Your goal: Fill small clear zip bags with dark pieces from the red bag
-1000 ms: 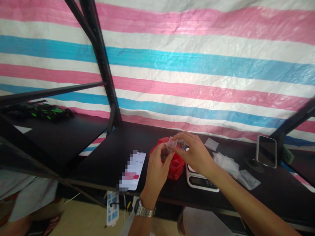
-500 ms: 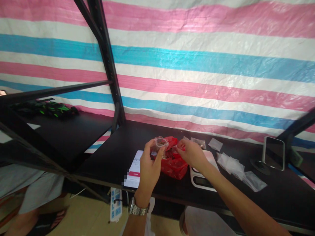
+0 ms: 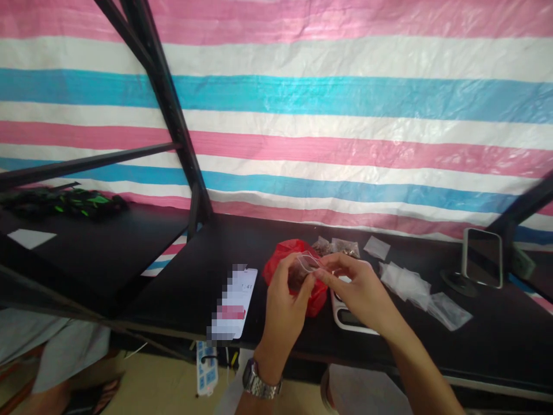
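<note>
My left hand is closed around a small clear plastic bag, thumb and fingers on its sides near the opening. My right hand pinches the right edge of the same bag's mouth. Just under both hands is a red plastic bag; dark contents show behind my left fingers, but I cannot tell whether they lie in the clear bag or the red one. A white kitchen scale sits partly hidden below my right hand. Behind the red bag lie small filled bags with brownish bits in them.
Flat clear bags are spread right of the scale, with a single one behind. A phone-like device on a stand is farther right. A lit phone lies left. Black shelf posts rise left; another person's leg shows below.
My right hand has come up from the red bag and now meets my left at the clear bag's mouth. Both hands sit slightly farther right in view, which has also shifted.
</note>
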A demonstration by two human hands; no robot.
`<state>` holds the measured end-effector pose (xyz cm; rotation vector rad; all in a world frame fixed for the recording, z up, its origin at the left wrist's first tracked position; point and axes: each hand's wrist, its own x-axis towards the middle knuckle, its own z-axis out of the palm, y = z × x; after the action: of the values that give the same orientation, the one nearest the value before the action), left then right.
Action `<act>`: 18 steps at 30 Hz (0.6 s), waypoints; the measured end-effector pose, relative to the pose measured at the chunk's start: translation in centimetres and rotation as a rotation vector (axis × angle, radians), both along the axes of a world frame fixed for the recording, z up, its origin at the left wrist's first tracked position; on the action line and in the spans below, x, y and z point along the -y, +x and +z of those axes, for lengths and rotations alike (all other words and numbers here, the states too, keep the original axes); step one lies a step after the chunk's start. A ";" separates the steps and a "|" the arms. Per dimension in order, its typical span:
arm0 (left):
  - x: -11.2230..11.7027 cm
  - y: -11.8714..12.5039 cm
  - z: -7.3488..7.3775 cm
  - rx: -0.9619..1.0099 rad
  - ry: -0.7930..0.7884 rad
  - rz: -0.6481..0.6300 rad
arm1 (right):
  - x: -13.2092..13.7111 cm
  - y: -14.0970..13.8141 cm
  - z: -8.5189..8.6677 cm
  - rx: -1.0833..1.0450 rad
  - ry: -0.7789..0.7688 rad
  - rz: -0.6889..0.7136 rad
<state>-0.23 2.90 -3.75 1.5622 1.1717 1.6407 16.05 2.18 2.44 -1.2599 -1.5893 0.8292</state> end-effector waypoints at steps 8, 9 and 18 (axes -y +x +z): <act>-0.2 3.2 -0.6 0.040 -0.089 -0.226 | -0.4 4.8 -0.7 -0.006 0.001 0.023; -0.3 3.7 -0.6 0.051 -0.103 -0.216 | -0.3 5.3 -0.5 0.030 0.027 0.016; -0.2 7.1 -0.8 0.118 -0.124 -0.079 | -0.4 9.2 -3.3 -0.166 0.004 -0.203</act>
<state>6.87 3.07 -4.54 1.3980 1.1139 1.5564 25.30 2.63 -0.85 -1.2908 -1.3076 0.7799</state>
